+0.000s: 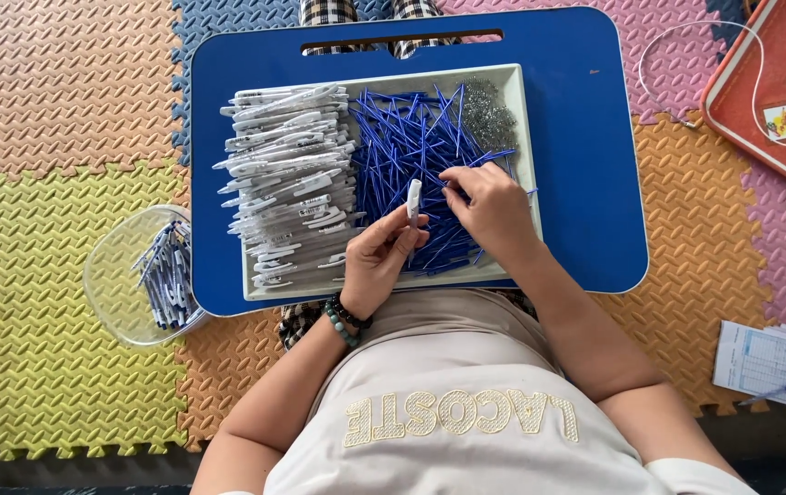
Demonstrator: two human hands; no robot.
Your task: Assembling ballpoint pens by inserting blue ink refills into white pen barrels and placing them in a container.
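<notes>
My left hand (pixel 375 261) holds a white pen barrel (pixel 413 202) upright over the white tray (pixel 526 137). My right hand (pixel 489 203) rests on the heap of blue ink refills (pixel 411 137) in the tray's middle, fingertips pinching at one refill. A stack of white pen barrels (pixel 287 183) fills the tray's left side. A small pile of metal springs (pixel 487 112) lies in the tray's far right corner. The tray sits on a blue lap desk (pixel 586 183).
A clear plastic bowl (pixel 113 284) with several assembled pens (pixel 168 275) stands on the foam floor mat left of the desk. A red tray (pixel 760 64) with a white cord lies at the far right. Paper sheets and a blue pen (pixel 769 362) lie near my right elbow.
</notes>
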